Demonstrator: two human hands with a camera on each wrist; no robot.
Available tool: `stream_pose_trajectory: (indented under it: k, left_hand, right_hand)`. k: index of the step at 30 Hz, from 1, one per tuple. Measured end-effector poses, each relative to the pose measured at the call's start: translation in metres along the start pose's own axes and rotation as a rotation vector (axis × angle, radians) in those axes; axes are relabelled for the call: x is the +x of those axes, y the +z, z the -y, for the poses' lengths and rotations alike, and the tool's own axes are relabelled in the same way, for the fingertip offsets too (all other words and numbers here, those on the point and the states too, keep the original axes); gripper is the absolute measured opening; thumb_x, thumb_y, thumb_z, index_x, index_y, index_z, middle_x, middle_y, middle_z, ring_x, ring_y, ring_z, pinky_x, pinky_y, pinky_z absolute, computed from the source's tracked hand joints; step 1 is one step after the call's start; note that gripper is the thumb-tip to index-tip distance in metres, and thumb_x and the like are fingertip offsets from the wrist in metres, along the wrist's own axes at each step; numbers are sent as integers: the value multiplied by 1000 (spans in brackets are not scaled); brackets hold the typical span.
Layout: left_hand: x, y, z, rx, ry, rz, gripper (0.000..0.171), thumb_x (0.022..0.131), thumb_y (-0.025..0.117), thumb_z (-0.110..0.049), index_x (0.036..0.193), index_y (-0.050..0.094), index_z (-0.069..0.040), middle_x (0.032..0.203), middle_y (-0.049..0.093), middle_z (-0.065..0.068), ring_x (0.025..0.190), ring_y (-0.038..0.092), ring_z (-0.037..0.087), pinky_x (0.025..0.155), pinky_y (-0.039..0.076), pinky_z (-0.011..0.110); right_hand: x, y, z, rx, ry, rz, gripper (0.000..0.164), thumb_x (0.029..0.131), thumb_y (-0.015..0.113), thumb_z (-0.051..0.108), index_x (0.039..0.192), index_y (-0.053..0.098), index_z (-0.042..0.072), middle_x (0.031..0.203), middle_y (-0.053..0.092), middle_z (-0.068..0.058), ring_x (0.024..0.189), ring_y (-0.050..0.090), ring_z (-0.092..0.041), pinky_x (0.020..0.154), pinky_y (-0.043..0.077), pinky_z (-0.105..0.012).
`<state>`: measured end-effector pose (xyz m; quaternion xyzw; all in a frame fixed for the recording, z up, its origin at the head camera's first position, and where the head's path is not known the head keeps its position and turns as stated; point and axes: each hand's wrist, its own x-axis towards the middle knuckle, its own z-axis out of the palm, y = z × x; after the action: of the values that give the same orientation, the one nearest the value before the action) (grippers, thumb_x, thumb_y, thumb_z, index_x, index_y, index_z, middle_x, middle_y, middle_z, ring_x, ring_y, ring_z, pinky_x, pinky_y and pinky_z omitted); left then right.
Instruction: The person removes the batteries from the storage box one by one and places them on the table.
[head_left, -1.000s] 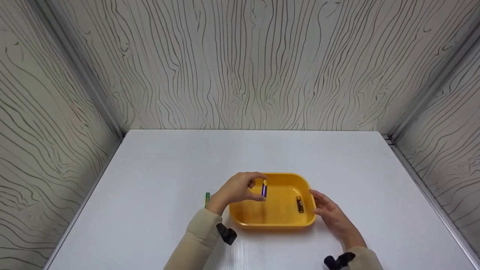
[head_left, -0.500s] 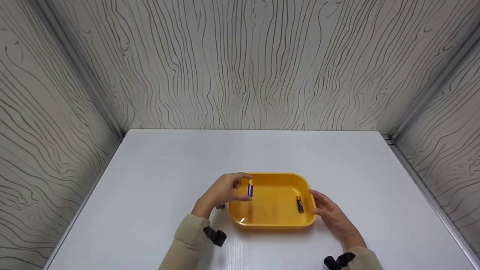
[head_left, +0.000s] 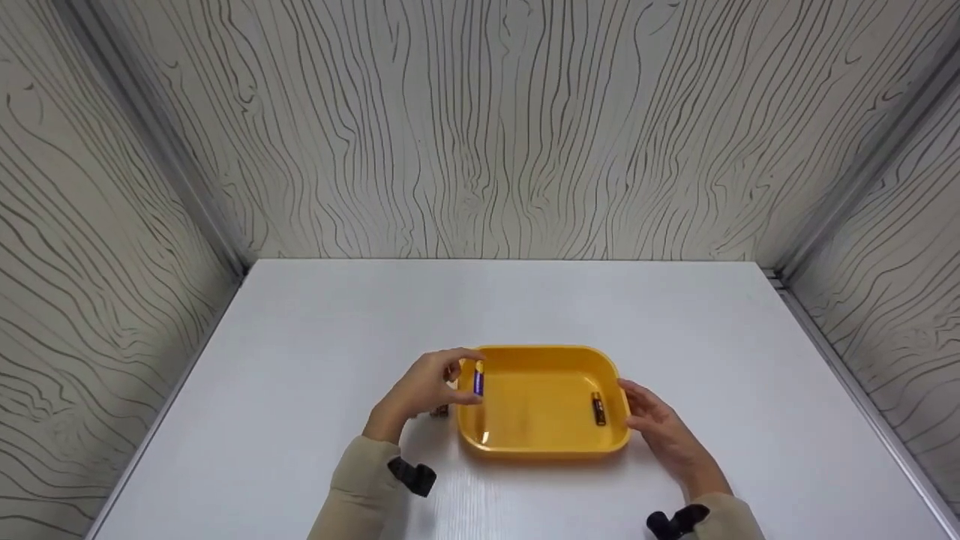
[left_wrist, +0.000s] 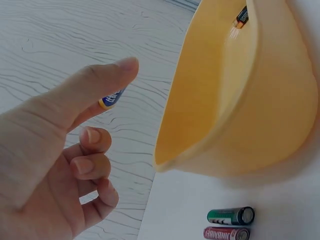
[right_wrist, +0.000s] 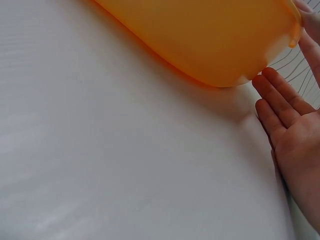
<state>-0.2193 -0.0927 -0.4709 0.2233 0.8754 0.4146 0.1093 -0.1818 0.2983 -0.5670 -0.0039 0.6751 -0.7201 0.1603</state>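
Note:
A purple-and-yellow battery is pinched lengthwise between the thumb and index finger of my left hand. It is held upright above the left rim of a yellow plastic tray; in the left wrist view the thumb covers most of this battery. My right hand touches the tray's right side with fairly straight fingers, the thumb near the rim. Inside the tray, at its right end, lies a dark battery. A green battery and a red battery lie side by side on the table, left of the tray.
The white table extends around the tray. Wood-grain-patterned panels rise behind it and at both sides. Dark wrist cameras are fixed at the cuffs of both beige sleeves.
My left hand has moved left with the pinched battery, from above the tray's middle to its left rim. Batteries left of the tray came partly into view. My right hand stays put.

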Motion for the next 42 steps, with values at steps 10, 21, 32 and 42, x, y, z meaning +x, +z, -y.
stream_pose_trajectory:
  k: [10, 21, 32, 42]
  left_hand:
    - [-14, -6, 24, -55, -61, -36, 52, 78, 80, -21, 125, 61, -13, 79, 50, 8, 66, 41, 12, 53, 36, 18]
    - [-24, -9, 46, -21, -90, -83, 52, 75, 82, -22, 123, 64, -16, 82, 54, 12, 71, 42, 12, 60, 35, 19]
    - [-31, -7, 66, -25, -123, -77, 55, 75, 82, -18, 126, 61, -11, 83, 58, 20, 70, 42, 12, 62, 36, 20]
    - [-33, 0, 87, -43, -224, -88, 55, 74, 83, -19, 124, 63, -16, 81, 55, 8, 73, 44, 14, 65, 37, 24]
  right_hand:
    - [-1, 0, 0, 2, -12, 14, 60, 94, 58, 10, 149, 33, 12, 135, 49, 28, 124, 45, 15, 96, 37, -3]
    - [1, 0, -1, -19, 15, -22, 61, 93, 60, 11, 149, 34, 13, 135, 49, 27, 123, 46, 14, 96, 38, -3]
    - [2, 0, -1, 7, 39, -30, 63, 92, 61, 10, 149, 33, 13, 135, 49, 28, 124, 46, 15, 106, 35, -14]
    - [1, 0, 0, -3, 30, -24, 63, 93, 60, 10, 149, 33, 13, 133, 50, 29, 124, 46, 12, 108, 36, -15]
